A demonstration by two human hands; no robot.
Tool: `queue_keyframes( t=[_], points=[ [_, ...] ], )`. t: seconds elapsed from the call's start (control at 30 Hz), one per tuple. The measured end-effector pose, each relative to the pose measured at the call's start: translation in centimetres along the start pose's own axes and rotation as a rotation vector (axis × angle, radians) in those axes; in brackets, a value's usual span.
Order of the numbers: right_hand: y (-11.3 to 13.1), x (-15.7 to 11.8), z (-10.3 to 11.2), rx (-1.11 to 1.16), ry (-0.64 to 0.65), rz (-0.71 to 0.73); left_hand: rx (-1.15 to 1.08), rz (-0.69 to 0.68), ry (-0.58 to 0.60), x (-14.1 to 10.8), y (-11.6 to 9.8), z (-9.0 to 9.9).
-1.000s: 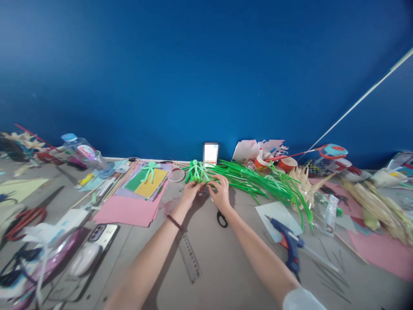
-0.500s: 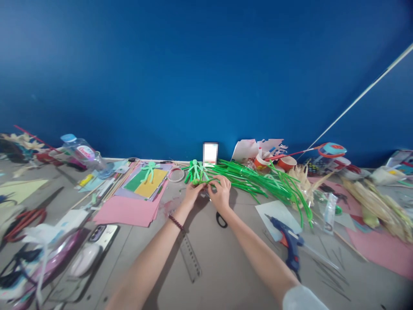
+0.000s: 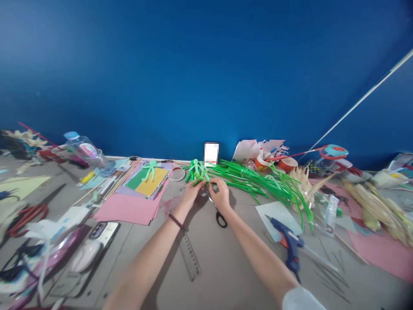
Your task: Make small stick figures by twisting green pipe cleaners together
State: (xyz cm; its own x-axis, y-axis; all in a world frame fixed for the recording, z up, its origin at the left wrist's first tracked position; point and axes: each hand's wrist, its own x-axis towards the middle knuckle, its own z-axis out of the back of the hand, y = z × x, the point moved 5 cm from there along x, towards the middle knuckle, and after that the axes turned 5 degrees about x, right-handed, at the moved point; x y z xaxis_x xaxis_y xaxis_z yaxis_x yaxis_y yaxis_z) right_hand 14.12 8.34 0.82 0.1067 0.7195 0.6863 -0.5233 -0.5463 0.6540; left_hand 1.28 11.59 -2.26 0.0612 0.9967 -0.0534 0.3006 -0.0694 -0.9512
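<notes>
My left hand (image 3: 191, 193), with a beaded bracelet at its wrist, has its fingers closed on a small bright green pipe cleaner piece (image 3: 202, 175). My right hand (image 3: 220, 193) pinches the same piece from the other side, the two sets of fingertips almost meeting. Just behind them are light green pipe cleaner figures (image 3: 195, 165), partly overlapped by the held piece. Scissors (image 3: 221, 220) lie under my right hand, one black handle loop showing. A clear ruler (image 3: 190, 258) rests by my left forearm.
Long green pipe cleaners (image 3: 248, 178) spread to the right, near a blue glue gun (image 3: 292, 245) and dried husks (image 3: 377, 206). Pink paper (image 3: 129, 209), another green figure (image 3: 149, 170), a phone (image 3: 103, 234) and a bottle (image 3: 85, 148) lie left. A lit screen (image 3: 211, 153) leans on the blue wall (image 3: 206, 77).
The green piece now stands up higher above my fingertips. My right hand has dropped slightly, and more of the scissors' blade shows beneath it. The view has shifted a little.
</notes>
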Motion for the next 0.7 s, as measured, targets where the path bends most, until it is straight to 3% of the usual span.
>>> queue_keyframes(
  t=[0.17,0.43,0.7],
  points=[
    [-0.7,0.0,-0.2,0.059,0.047,-0.029,0.016,-0.017,-0.020,0.1,0.0,0.1],
    [0.0,0.1,0.0,-0.055,0.049,-0.002,0.194,-0.117,-0.021,0.1,-0.5,0.0],
    [0.0,0.0,-0.1,-0.091,0.044,-0.031,0.263,-0.095,-0.009,-0.4,-1.3,-0.4]
  ],
)
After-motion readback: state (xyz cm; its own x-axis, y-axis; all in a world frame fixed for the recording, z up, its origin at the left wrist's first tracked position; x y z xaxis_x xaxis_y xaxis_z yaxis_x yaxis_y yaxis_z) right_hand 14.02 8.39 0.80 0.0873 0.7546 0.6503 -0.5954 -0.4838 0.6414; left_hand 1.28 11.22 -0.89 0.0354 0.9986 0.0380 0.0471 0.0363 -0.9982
